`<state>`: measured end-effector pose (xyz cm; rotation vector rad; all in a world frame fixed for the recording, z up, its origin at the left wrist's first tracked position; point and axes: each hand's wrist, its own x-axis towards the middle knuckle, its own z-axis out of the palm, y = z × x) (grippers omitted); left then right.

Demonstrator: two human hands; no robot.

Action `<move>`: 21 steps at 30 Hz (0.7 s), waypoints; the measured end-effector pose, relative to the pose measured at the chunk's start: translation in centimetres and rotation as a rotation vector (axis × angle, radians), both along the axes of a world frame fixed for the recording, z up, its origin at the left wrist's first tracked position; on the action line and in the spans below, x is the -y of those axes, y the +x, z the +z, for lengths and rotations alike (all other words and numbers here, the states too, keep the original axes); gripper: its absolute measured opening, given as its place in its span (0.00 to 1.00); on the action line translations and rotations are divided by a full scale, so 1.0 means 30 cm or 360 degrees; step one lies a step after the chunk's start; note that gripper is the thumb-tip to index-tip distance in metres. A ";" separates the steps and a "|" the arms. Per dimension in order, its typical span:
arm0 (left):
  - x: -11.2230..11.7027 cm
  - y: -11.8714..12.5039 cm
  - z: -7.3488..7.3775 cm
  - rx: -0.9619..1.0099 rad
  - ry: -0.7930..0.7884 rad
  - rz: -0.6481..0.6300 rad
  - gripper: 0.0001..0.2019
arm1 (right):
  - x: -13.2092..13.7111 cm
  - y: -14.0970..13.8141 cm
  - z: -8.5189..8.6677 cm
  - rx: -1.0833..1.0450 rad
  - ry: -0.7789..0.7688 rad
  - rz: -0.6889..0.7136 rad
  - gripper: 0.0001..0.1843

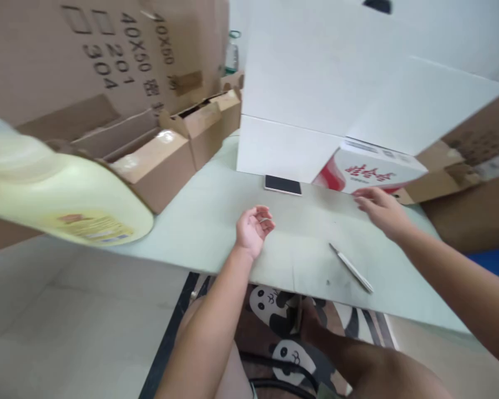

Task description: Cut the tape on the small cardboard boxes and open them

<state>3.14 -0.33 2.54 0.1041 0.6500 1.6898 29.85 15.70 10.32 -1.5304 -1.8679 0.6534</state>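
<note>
White and red, a printed box (pixel 372 170) lies on the pale green table (pixel 208 230), close against the lower part of a big white panelled shape (pixel 316 83) that fills the upper middle of the view. The right hand (pixel 380 211) reaches to the box's lower front edge, its fingers slightly bent; whether they grip the box or only meet its edge, I cannot tell. Nearer the middle, the left hand (pixel 251 230) rests low over the table, palm turned upward, its fingers loosely curled and released, with nothing held. Just beyond it, at the foot of the white shape, lies a flat device (pixel 283 185) with a dark face and a pale rim. Between the right forearm and the near table edge, a slim pale tool (pixel 351 268) lies slantwise, its narrow tip pointing away from the person. At the left, a large pale yellow bottle (pixel 75 194) leans across the view, near open brown cardboard boxes (pixel 162 169) lined along the table's side; a tall carton (pixel 108 50) printed "304", "201" and "40X50" stands behind them. Below the table's edge shows a panda-patterned mat (pixel 293 360).
</note>
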 end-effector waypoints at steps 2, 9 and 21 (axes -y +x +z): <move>0.005 -0.020 -0.001 0.0045 -0.0065 0.0118 0.10 | 0.065 -0.260 -0.031 0.0044 -0.0002 0.0490 0.10; 0.032 -0.073 0.009 0.0079 -0.0051 0.0396 0.08 | 0.294 -1.065 0.016 0.0329 0.0565 0.1884 0.18; 0.108 -0.151 0.031 -0.0833 -0.0299 0.1059 0.12 | 0.231 -1.444 -0.097 0.0697 0.1461 0.2109 0.35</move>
